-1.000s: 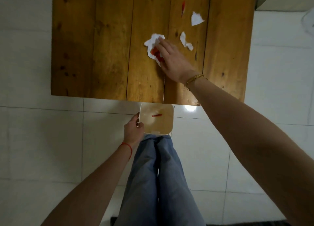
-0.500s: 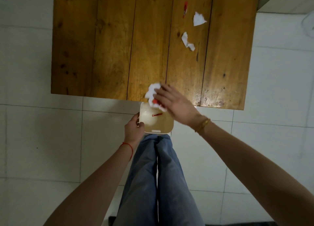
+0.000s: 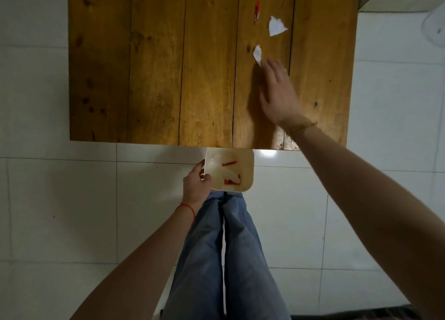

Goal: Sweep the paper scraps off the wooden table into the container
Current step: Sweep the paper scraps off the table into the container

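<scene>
1. Right hand (image 3: 277, 92) is laid flat over the wooden plank table (image 3: 156, 67), fingers spread loose, not gripping anything. Its fingertips touch the near end of a small white torn paper scrap (image 3: 257, 54).
2. Left hand (image 3: 196, 187) is wrapped on the left rim of a shallow cream square plastic container (image 3: 248, 161), thumb hooked over the edge, holding it just below the table's near edge.
3. Inside that container, right of the left hand: white paper and a couple of red bits (image 3: 230, 173).
4. Past the right fingertips: a bigger white triangular scrap (image 3: 277, 26) and a thin red sliver (image 3: 257, 10).
5. Blue jeans (image 3: 228, 247) below, white tile floor (image 3: 60, 211) all around.
</scene>
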The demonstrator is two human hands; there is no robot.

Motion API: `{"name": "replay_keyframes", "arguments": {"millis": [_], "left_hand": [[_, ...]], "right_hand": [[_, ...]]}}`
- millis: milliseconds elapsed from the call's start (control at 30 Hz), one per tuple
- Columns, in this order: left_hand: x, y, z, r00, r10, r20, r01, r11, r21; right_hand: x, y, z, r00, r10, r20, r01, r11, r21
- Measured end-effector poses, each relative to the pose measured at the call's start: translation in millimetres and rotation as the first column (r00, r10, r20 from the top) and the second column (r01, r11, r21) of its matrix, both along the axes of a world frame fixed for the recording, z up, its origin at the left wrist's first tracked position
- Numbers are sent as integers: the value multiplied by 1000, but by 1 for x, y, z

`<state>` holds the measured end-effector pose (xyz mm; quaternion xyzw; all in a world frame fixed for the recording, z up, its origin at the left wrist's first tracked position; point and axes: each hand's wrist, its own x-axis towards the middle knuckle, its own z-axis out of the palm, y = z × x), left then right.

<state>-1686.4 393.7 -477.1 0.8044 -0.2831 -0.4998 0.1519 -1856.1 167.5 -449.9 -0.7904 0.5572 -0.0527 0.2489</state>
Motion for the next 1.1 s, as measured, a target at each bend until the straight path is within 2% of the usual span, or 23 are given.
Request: {"name": "replay_keyframes", "arguments": {"millis": [100, 200, 433, 600, 733, 900, 1100], "left_hand": [[-1, -5, -3, 1000, 9, -4, -9, 1000, 5], [-3, -9, -2, 1000, -7, 4, 7, 1000, 0], [-5, -12, 6, 1000, -28, 8, 27, 999, 31], [-8, -2, 21, 999, -44, 18, 43, 998, 54], [-11, 8, 39, 999, -51, 15, 50, 996, 73], [-15, 15, 75, 997, -76, 11, 75, 995, 62], [-18, 13, 141, 985, -173, 14, 172, 985, 10]], "right_hand": [[4, -26, -8, 999, 49, -20, -47, 997, 66], [8, -19, -12, 991, 130, -36, -127, 988, 86], [1, 98, -7, 922, 388, 22, -387, 913, 130], [-6, 171, 3, 889, 447, 102, -459, 864, 210], [-11, 196, 16, 928, 357, 108, -372, 898, 235], [-22, 203, 51, 991, 104, 81, -119, 968, 223], [-45, 216, 110, 977, -209, 44, 194, 955, 225]]}}
